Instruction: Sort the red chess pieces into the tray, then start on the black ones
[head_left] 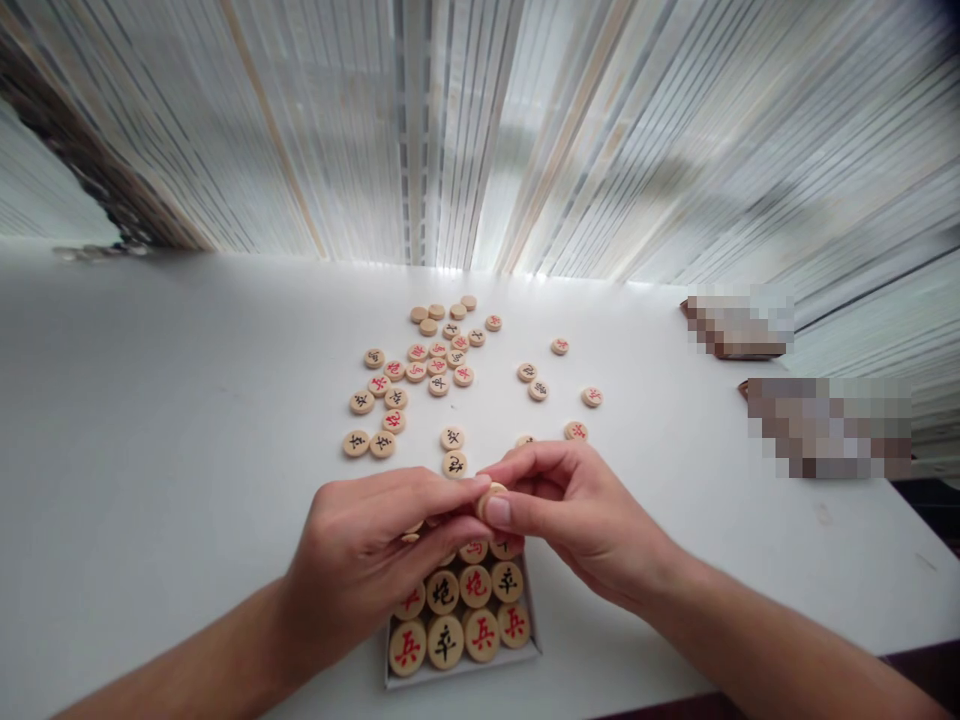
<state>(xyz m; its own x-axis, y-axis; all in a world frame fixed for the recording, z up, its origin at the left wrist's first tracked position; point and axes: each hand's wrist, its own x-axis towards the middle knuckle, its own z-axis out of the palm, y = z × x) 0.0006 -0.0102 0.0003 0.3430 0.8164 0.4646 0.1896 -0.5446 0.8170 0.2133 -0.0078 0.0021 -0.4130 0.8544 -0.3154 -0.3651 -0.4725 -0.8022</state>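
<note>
My right hand [577, 515] pinches a wooden Chinese chess piece [492, 496] between thumb and fingers. My left hand [375, 540] is closed, its thumb and fingertips against the same piece. Both hands hover over a shallow open box [534, 640] holding rows of round pieces with red or black characters, such as a red piece [407, 648] and a black one [445, 641] in the front row. The box's far part is hidden by my hands. Pale piece edges show below my left index finger; whether they are in the hand or the box I cannot tell.
Loose pieces lie scattered across the white table [187, 420] beyond the box, among them a black piece [452, 438] and a red piece [592, 397]. Several at the back show blank faces. Two blurred-out objects [832, 430] stand at right. Striped curtains [360, 130] hang behind.
</note>
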